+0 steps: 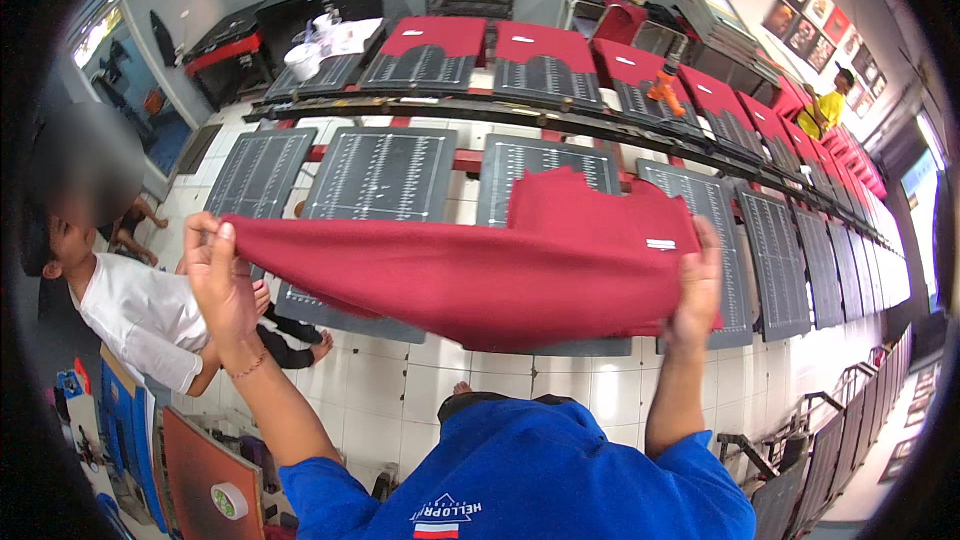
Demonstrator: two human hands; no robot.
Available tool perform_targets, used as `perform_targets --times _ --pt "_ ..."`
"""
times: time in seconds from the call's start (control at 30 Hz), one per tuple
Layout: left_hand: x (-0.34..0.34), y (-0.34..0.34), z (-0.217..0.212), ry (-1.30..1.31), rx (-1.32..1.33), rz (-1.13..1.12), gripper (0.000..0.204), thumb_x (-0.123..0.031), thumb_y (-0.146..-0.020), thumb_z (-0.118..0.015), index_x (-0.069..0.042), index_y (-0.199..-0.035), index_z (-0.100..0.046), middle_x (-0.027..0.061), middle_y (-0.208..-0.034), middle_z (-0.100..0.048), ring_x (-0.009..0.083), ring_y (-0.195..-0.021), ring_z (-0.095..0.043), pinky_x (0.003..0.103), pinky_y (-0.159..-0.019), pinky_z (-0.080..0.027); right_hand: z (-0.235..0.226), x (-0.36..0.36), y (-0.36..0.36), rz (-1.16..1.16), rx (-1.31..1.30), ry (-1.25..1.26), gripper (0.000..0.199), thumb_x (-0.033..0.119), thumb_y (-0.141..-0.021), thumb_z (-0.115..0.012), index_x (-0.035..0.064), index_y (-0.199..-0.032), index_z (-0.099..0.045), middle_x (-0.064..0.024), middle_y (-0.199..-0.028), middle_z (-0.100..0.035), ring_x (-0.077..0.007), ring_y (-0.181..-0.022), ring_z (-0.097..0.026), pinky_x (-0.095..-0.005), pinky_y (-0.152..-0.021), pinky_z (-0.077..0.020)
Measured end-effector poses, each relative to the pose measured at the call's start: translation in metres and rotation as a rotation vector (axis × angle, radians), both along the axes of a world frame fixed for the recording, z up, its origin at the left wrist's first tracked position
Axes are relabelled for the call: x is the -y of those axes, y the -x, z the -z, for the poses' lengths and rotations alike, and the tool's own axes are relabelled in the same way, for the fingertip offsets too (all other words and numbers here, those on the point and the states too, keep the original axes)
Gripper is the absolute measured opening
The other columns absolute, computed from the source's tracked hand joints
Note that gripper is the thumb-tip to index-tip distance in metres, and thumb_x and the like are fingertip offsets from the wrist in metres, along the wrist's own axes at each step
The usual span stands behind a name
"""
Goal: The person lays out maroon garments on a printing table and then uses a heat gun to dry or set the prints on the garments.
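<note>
A dark red cut fabric panel (450, 275) is stretched between my two hands, above a row of dark printing boards. My left hand (215, 265) pinches its narrow left end between thumb and fingers. At the opposite edge my right hand (698, 280) grips the cloth, close to a small white label (660, 244). The panel's lower edge sags between the hands, while its upper right part rests over or hangs in front of the boards; which one I cannot tell. Beneath it lies a dark board (380, 175) with white grid marks.
Across a long rail (560, 122), more boards carry red panels (545, 45). An orange tool (665, 90) stands there. A person in white (150, 310) sits at left; another in yellow (826, 110) is far right. A tape roll (229, 501) is on an orange-brown panel, lower left.
</note>
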State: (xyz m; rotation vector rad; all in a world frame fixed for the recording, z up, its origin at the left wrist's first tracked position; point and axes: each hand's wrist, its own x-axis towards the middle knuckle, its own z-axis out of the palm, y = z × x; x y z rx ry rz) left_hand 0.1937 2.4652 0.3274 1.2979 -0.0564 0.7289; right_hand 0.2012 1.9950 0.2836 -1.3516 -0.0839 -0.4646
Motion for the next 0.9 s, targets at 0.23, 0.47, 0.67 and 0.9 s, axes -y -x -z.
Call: perform_targets --times 0.23,0.47,0.67,0.9 --pt "0.163 -0.079 0.005 -0.089 -0.313 0.271 0.018 -0.016 -0.088 -0.069 -0.016 -0.091 -0.051 -0.0074 -0.071 -0.055 0.0009 -0.056 -0.045 0.018 -0.047 -0.027 -0.042 0.206 0.005 0.135 -0.044 0.004 0.024 0.019 -0.097 -0.058 -0.0004 -0.111 -0.063 -0.0045 -0.100 -0.064 -0.0108 -0.088 -0.060 -0.0241 -0.081 -0.0462" --pt "0.301 -0.197 0.042 -0.286 -0.349 0.260 0.017 -0.015 -0.087 -0.070 -0.009 -0.084 -0.053 -0.0032 -0.072 -0.053 0.0062 -0.063 -0.045 0.023 -0.056 -0.036 -0.006 0.361 -0.097 0.212 -0.114 0.253 0.025 0.019 -0.095 -0.059 0.0003 -0.109 -0.066 -0.0038 -0.093 -0.065 -0.0101 -0.083 -0.057 -0.0239 -0.075 -0.0447" --pt "0.352 -0.159 0.019 -0.424 -0.108 0.147 0.016 -0.014 -0.088 -0.069 -0.007 -0.086 -0.054 -0.0035 -0.079 -0.050 0.0065 -0.073 -0.045 0.023 -0.066 -0.037 -0.009 0.400 -0.063 0.217 -0.067 0.325 0.020 0.019 -0.095 -0.059 0.0039 -0.105 -0.066 -0.0011 -0.092 -0.065 -0.0099 -0.084 -0.056 -0.0257 -0.076 -0.0454" --pt "0.374 -0.084 0.199 -0.394 -0.340 0.144 0.010 -0.008 -0.090 -0.064 -0.005 -0.094 -0.055 0.0006 -0.090 -0.055 0.0101 -0.086 -0.051 0.026 -0.078 -0.043 0.165 0.408 0.000 0.079 -0.153 0.477 0.012 0.009 -0.090 -0.059 0.0011 -0.095 -0.067 -0.0084 -0.087 -0.067 -0.0145 -0.086 -0.062 -0.0308 -0.079 -0.0484"
